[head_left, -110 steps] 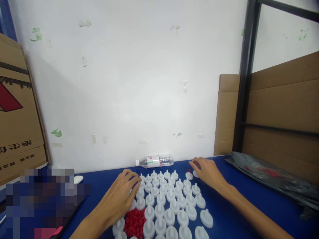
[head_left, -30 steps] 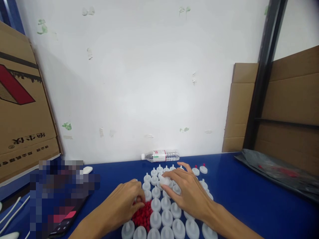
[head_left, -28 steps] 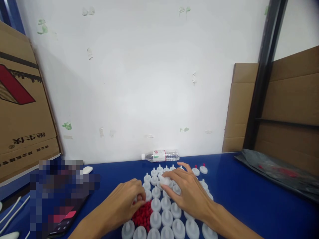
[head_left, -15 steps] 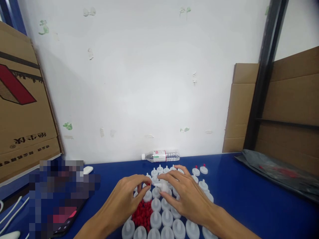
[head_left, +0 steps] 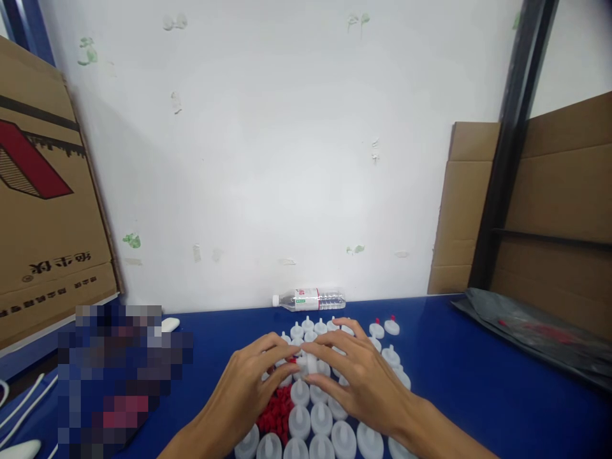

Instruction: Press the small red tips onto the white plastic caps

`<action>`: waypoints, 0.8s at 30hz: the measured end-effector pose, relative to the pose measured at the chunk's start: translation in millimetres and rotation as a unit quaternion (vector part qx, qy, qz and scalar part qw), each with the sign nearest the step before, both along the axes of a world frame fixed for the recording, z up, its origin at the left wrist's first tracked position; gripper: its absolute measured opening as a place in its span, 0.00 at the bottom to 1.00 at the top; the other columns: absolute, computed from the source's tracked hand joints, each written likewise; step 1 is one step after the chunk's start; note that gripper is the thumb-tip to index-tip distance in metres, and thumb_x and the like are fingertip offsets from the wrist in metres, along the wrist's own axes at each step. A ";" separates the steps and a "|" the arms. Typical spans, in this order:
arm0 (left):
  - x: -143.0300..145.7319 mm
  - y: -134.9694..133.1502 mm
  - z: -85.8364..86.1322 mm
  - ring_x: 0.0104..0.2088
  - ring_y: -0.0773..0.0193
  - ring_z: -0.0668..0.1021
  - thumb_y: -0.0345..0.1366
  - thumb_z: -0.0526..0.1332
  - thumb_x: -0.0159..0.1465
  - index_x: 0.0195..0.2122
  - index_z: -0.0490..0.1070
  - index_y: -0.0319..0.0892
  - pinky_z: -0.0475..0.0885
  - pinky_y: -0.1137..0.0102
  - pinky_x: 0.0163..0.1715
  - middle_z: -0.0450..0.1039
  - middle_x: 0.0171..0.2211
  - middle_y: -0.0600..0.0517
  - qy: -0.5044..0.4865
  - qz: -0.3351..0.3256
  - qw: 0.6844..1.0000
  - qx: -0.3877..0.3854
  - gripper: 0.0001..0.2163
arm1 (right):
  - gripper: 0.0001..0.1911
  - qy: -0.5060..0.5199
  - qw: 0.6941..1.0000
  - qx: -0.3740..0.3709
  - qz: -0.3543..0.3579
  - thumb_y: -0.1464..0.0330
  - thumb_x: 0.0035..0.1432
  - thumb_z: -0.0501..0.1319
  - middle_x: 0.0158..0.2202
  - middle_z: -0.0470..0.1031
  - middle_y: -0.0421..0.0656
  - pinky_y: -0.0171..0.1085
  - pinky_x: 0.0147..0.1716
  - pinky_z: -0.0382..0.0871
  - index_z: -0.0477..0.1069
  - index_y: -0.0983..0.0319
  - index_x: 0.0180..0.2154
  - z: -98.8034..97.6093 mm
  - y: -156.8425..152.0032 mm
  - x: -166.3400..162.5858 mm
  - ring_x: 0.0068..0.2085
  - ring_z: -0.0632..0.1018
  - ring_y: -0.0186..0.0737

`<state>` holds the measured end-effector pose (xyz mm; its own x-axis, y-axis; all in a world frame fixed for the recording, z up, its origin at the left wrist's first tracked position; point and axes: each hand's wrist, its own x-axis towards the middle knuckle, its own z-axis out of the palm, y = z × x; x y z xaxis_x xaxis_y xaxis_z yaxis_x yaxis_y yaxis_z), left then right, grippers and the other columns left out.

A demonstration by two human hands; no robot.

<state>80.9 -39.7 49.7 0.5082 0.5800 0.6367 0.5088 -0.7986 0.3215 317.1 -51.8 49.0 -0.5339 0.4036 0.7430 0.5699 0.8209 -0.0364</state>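
My left hand (head_left: 255,376) pinches a small red cap (head_left: 292,361), mostly hidden by its fingertips. Across from it, my right hand (head_left: 358,373) grips a white nozzle lid (head_left: 310,364) between thumb and fingers, its spout turned toward the red cap. The two hands nearly meet, and whether cap and spout touch I cannot make out. Below them, many white nozzle lids (head_left: 321,417) stand spout up in rows. A heap of loose red caps (head_left: 274,411) lies among these lids, under my left hand.
Two white lids with red tips (head_left: 391,326) stand at the back right. A clear plastic bottle (head_left: 310,299) lies along the wall. At the right is a dark plastic bag (head_left: 530,331); cardboard boxes (head_left: 48,242) flank the blue table (head_left: 459,395). White cables (head_left: 29,408) lie at left.
My hands have come closer together, bringing the red cap to the lid's spout. The lid has turned in my right hand. The view has shifted slightly.
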 end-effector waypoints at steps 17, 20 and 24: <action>8.6 -17.3 10.7 0.31 0.65 0.73 0.37 0.50 0.76 0.32 0.70 0.44 0.63 0.71 0.33 0.72 0.31 0.54 0.012 -0.015 0.993 -0.116 0.15 | 0.18 0.001 1.000 -0.005 0.031 0.67 0.70 0.62 0.48 0.82 0.45 0.52 0.62 0.61 0.67 0.56 0.60 6.1 -14.0 -4.4 0.44 0.82 0.43; 7.0 -13.0 8.1 0.34 0.63 0.74 0.38 0.52 0.76 0.37 0.73 0.45 0.65 0.70 0.35 0.74 0.34 0.54 0.038 0.010 0.995 -0.093 0.13 | 0.14 -0.008 1.000 -0.022 0.006 0.71 0.69 0.60 0.48 0.81 0.43 0.53 0.60 0.61 0.70 0.55 0.55 9.2 -12.3 -8.1 0.45 0.81 0.43; 0.1 -5.4 7.0 0.39 0.60 0.75 0.36 0.49 0.77 0.44 0.74 0.47 0.66 0.68 0.38 0.76 0.38 0.52 0.058 0.057 0.997 -0.012 0.13 | 0.09 0.015 0.999 -0.002 -0.051 0.74 0.67 0.58 0.45 0.81 0.42 0.54 0.59 0.61 0.72 0.57 0.46 14.4 0.7 -0.1 0.44 0.81 0.43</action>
<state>81.1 -45.1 56.8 0.5073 0.6533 0.5620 0.6310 -0.7258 0.2740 317.0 -51.1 63.4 -0.4667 0.4589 0.7561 0.6498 0.7578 -0.0588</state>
